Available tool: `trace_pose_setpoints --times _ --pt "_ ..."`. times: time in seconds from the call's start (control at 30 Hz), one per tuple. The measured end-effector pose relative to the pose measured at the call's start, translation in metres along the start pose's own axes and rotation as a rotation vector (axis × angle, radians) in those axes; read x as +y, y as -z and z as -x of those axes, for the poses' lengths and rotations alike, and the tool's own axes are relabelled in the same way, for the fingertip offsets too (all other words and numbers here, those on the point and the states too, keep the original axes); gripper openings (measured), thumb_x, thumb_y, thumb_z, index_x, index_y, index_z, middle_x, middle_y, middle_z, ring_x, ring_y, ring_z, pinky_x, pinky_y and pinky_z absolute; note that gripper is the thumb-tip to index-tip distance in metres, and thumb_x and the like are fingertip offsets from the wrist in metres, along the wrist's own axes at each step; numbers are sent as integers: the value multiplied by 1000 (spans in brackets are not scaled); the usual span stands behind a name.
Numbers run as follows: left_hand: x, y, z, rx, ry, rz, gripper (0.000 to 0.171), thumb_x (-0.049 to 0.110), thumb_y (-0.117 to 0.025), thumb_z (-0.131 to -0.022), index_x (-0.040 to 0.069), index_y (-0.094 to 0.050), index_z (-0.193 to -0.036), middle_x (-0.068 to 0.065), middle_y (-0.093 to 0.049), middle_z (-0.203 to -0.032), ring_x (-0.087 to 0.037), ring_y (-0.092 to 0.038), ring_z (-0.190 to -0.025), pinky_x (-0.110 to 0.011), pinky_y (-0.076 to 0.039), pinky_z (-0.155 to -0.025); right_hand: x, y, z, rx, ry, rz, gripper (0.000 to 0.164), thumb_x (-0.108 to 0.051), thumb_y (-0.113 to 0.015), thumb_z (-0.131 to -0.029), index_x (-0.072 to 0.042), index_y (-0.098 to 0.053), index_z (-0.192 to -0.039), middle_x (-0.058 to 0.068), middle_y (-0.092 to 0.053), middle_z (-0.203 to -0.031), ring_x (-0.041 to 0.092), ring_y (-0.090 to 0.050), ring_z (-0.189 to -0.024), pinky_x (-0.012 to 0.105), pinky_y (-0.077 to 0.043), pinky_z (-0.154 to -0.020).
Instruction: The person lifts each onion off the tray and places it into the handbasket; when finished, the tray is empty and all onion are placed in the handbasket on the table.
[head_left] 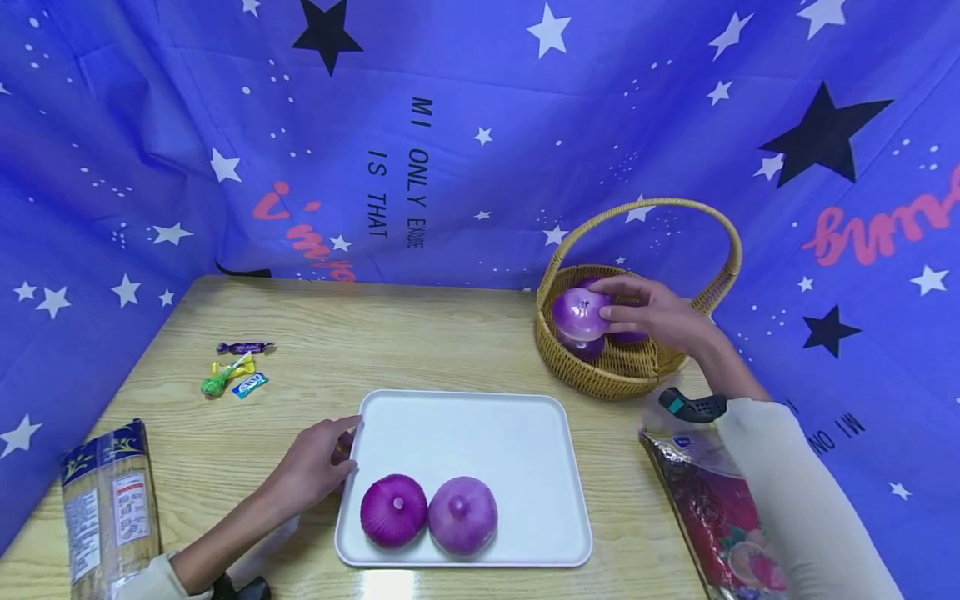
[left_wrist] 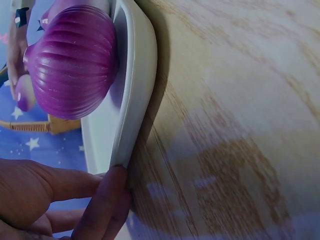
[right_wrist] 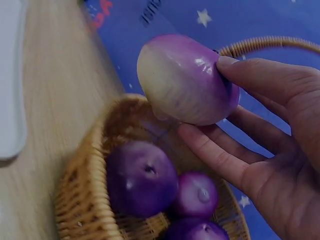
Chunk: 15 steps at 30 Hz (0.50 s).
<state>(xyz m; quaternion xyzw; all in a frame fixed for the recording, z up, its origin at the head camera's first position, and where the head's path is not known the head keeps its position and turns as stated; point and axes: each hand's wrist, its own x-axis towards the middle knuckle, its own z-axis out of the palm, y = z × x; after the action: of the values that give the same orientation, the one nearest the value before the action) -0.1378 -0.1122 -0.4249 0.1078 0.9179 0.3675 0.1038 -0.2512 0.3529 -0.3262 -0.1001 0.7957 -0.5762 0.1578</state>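
Observation:
My right hand (head_left: 656,315) holds a glossy purple onion (head_left: 577,315) with a pale whitish side (right_wrist: 162,82), thumb on one side and fingers on the other. It is over the wicker basket (head_left: 585,377), where several more purple onions (right_wrist: 141,178) lie. With thumb and fingers, my left hand (head_left: 311,465) pinches the left rim of the white tray (head_left: 465,429). Two onions sit side by side at the tray's near left: a dark ribbed magenta one (head_left: 393,511) and a lighter purple one (head_left: 463,517).
The basket's tall arched handle (head_left: 651,202) rises beside my right hand. A red package (head_left: 720,517) lies under my right forearm. At the left are wrapped candies (head_left: 236,371) and a pack of noodles (head_left: 112,500). A blue star-patterned cloth (head_left: 480,183) hangs behind the wooden table (head_left: 397,333).

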Motion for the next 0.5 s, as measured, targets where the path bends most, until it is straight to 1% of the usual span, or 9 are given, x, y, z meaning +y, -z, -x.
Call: trace_pose_setpoints --times 0.1,0.17,0.27,0.37,0.5 --pt "0 0 0 2 -1 1 60 -7 -65 -69 -3 -44 -124 -10 -57 -86 -13 -56 -71 -16 -48 -54 4 7 -5 25 -23 -66 52 -10 -62 -80 -6 -42 -127 15 -37 -125 27 -54 -101 46 -40 -89" --pt "0 0 1 5 1 5 60 -8 -65 -69 -3 -44 -124 -10 -57 -86 -13 -56 -71 -15 -48 -54 7 11 -9 33 -28 -91 53 -9 -60 -81 -5 -39 -129 16 -36 -126 26 -54 -101 48 -38 -90" --pt "-1 0 0 6 0 11 59 -8 -65 -69 -3 -45 -124 -10 -57 -86 -14 -56 -72 -15 -48 -54 14 14 -16 32 -30 -126 53 -6 -58 -82 -3 -36 -130 17 -33 -129 25 -53 -102 49 -37 -91" --pt "-1 0 0 10 1 17 59 -8 -65 -69 -3 -45 -124 -11 -57 -86 -14 -57 -72 -15 -48 -54 22 17 -22 33 -37 -139 52 -5 -56 -83 -3 -36 -131 16 -32 -129 25 -52 -103 49 -37 -92" --pt "-2 -1 0 15 -1 12 60 -8 -66 -68 -3 -45 -124 -10 -58 -86 -14 -57 -72 -15 -48 -55 28 18 -29 48 -43 -137 51 -8 -57 -83 -5 -37 -130 14 -35 -129 26 -52 -103 50 -37 -92"
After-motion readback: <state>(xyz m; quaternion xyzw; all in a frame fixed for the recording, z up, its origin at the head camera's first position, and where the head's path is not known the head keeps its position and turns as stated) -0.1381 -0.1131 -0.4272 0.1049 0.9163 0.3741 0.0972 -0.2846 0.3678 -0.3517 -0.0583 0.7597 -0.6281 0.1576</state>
